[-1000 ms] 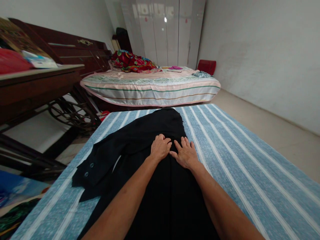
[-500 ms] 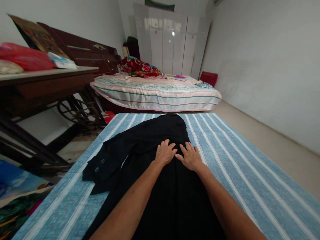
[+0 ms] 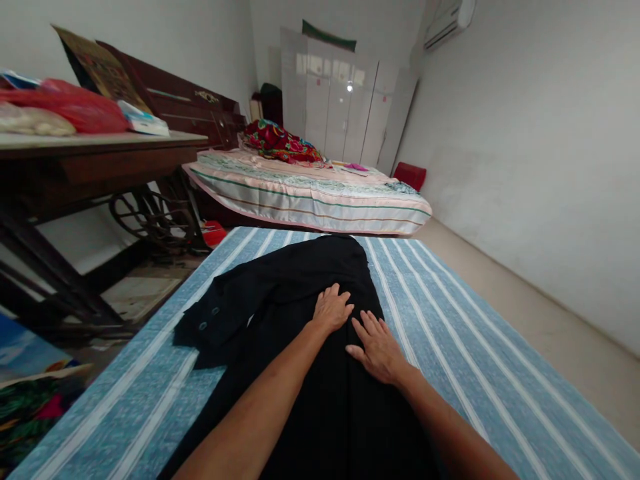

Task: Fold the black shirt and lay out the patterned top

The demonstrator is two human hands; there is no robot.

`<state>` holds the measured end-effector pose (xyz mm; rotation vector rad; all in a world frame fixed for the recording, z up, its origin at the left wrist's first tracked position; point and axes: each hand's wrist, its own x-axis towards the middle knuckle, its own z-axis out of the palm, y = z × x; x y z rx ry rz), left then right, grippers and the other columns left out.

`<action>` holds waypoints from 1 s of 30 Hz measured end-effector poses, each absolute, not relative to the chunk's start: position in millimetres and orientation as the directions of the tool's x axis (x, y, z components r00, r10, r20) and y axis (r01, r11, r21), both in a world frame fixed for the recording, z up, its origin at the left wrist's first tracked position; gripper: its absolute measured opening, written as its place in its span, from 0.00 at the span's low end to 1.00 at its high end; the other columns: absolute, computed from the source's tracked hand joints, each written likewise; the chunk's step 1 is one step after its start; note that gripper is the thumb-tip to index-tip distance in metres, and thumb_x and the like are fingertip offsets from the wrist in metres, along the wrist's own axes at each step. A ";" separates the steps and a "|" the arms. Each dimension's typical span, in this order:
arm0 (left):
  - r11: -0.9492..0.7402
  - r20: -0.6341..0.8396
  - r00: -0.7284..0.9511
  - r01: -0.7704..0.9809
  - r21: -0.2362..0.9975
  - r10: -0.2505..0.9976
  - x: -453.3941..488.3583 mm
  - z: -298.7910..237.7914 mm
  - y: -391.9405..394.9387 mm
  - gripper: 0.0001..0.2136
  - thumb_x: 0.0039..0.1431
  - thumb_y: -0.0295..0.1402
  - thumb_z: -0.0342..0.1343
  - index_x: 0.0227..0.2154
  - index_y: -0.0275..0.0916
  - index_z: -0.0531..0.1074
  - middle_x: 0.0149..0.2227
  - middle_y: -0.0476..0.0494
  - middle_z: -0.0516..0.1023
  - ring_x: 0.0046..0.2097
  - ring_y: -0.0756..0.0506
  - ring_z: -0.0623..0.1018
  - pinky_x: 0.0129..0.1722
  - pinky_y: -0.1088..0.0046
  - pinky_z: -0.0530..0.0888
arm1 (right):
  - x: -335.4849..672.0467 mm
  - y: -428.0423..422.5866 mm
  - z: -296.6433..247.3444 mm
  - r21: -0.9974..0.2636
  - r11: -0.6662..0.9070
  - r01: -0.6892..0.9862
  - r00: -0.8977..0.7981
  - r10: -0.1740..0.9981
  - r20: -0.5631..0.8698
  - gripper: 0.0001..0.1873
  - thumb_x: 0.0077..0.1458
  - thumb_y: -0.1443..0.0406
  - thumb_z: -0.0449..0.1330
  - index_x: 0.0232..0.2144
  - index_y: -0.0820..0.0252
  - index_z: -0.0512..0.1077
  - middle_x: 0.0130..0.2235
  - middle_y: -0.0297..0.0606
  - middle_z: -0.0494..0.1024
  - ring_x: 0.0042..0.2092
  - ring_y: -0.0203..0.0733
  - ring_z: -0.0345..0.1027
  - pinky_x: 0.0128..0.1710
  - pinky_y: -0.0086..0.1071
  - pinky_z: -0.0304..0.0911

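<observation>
A black coat (image 3: 300, 360) lies folded lengthwise over a blue-and-white striped sheet (image 3: 470, 333). Its sleeve (image 3: 240, 293) stretches out to the left, with two buttons showing near the cuff. My left hand (image 3: 331, 309) rests on the upper part of the coat, fingers spread and pointing away from me. Lower and to the right, my right hand (image 3: 376, 347) lies flat on the coat near its right edge, thumb apart from the fingers. Neither hand grips anything. My forearms cover part of the cloth, and the coat's near end runs out of view.
Beyond the striped surface stands a bed (image 3: 310, 200) with a red floral quilt (image 3: 283, 141). On the left, a sewing machine table (image 3: 100, 157) holds a red plastic bag (image 3: 95, 110). White wardrobes (image 3: 340, 100) stand at the back; a wall (image 3: 525, 133) runs along the right.
My right hand has slid back toward me along the coat, while my left hand stays at nearly the same spot. The camera view has tilted slightly.
</observation>
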<state>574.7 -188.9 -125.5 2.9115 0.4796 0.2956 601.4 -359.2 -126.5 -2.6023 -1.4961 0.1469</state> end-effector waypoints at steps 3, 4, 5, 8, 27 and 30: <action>-0.932 0.170 0.925 0.308 0.189 0.340 574.0 -124.9 -192.5 0.16 0.60 0.40 0.48 0.48 0.41 0.70 0.59 0.34 0.61 0.57 0.37 0.65 0.54 0.58 0.62 | 596.3 -360.0 -127.4 -0.172 -0.495 0.852 0.498 0.867 -0.024 0.37 0.60 0.45 0.39 0.63 0.61 0.52 0.66 0.49 0.45 0.66 0.51 0.33 0.62 0.46 0.36; -0.933 0.171 0.924 0.311 0.183 0.341 573.1 -124.5 -193.8 0.16 0.60 0.39 0.48 0.48 0.40 0.69 0.59 0.34 0.61 0.57 0.37 0.65 0.54 0.57 0.62 | 595.7 -360.1 -126.1 -0.176 -0.490 0.854 0.494 0.869 -0.019 0.37 0.60 0.44 0.38 0.63 0.61 0.52 0.66 0.49 0.45 0.66 0.52 0.33 0.62 0.46 0.36; -0.934 0.173 0.924 0.312 0.177 0.341 571.8 -124.0 -195.1 0.16 0.60 0.39 0.47 0.48 0.40 0.69 0.59 0.34 0.61 0.57 0.37 0.65 0.54 0.57 0.62 | 595.0 -360.3 -124.7 -0.183 -0.480 0.858 0.487 0.873 -0.007 0.37 0.60 0.44 0.38 0.63 0.60 0.52 0.66 0.48 0.45 0.66 0.52 0.33 0.62 0.46 0.36; -0.940 0.178 0.927 0.304 0.155 0.329 564.3 -121.2 -199.2 0.16 0.60 0.39 0.47 0.49 0.40 0.68 0.58 0.35 0.62 0.57 0.38 0.65 0.54 0.57 0.63 | 591.1 -361.4 -124.0 -0.201 -0.451 0.870 0.463 0.886 0.015 0.38 0.60 0.44 0.37 0.63 0.59 0.51 0.66 0.47 0.45 0.66 0.52 0.33 0.62 0.46 0.35; -0.736 0.255 0.729 0.671 -0.087 0.635 361.9 -62.9 -136.4 0.17 0.55 0.34 0.52 0.48 0.33 0.67 0.47 0.35 0.68 0.48 0.39 0.68 0.48 0.63 0.66 | 586.9 -367.9 -153.9 -0.221 -0.427 0.877 0.451 0.890 0.066 0.38 0.58 0.42 0.38 0.62 0.58 0.54 0.64 0.46 0.51 0.65 0.52 0.38 0.62 0.48 0.40; -0.720 0.233 0.715 0.689 -0.078 0.659 361.9 -72.0 -136.3 0.19 0.55 0.34 0.52 0.50 0.34 0.66 0.52 0.34 0.66 0.51 0.38 0.67 0.48 0.62 0.66 | 586.7 -367.5 -155.7 -0.208 -0.430 0.878 0.452 0.889 0.071 0.38 0.59 0.42 0.38 0.62 0.58 0.55 0.64 0.46 0.52 0.65 0.52 0.39 0.61 0.48 0.41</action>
